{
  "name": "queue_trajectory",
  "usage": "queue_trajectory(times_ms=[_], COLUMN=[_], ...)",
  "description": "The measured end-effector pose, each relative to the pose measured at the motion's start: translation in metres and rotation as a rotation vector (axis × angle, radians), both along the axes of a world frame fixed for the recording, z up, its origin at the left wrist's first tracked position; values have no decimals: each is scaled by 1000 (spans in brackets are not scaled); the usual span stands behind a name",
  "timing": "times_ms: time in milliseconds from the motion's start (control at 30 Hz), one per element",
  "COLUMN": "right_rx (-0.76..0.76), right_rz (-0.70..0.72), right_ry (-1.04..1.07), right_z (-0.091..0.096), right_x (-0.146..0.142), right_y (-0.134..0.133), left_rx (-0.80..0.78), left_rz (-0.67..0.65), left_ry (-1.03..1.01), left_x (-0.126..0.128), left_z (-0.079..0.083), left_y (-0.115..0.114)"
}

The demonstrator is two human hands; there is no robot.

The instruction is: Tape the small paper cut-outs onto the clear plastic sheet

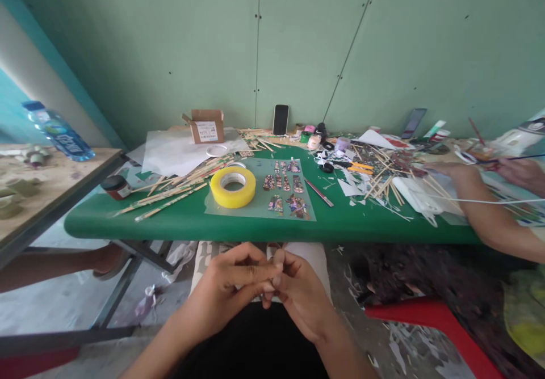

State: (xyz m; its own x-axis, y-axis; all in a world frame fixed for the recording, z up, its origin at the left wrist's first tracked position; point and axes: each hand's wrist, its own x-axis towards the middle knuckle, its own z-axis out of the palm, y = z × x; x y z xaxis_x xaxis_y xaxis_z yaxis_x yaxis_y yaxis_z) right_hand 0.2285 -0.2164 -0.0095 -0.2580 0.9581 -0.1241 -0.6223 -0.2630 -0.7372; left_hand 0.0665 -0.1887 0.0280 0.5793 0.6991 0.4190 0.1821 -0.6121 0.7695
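Observation:
My left hand [232,279] and my right hand [300,288] meet above my lap, below the table's front edge. Both are closed, fingertips pinched together around something too small and covered to make out. Beyond them on the green tabletop [170,226] lies a translucent sheet [242,213] bearing several small patterned cut-out pieces [286,182]. A roll of yellow tape [216,188] rests flat on that sheet's left part. Just right of the sheet is a slim reddish craft knife or similar tool [319,192].
Thin sticks [170,197] lie left, near a dark-lidded jar [116,187]. A cardboard box [207,126] and a phone [281,119] stand at the back. Orange-handled pliers [360,167] lie among scraps. At the right another person's arm [481,209] reaches over the table; a red stool [413,310] stands below.

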Motion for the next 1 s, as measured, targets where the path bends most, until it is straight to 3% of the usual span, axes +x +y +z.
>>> queue_trajectory(times_ms=[167, 300, 467, 633, 900, 1000], right_rx=[150, 281, 358, 373, 321, 365], right_rz=[20, 26, 80, 11, 185, 186], right_ry=[-289, -518, -396, -428, -281, -355], right_z=[1, 3, 0, -5, -17, -16], right_x=[0, -7, -21, -31, -43, -40], right_y=[-2, -4, -5, -4, -1, 2], left_rx=[-27, 13, 39, 41, -136, -151], left_rz=[8, 101, 69, 152, 97, 272], left_ry=[113, 285, 345, 136, 48, 130], left_x=[-14, -26, -31, -26, -28, -52], left_z=[5, 8, 9, 0, -14, -16], left_y=[6, -1, -11, -11, -9, -2])
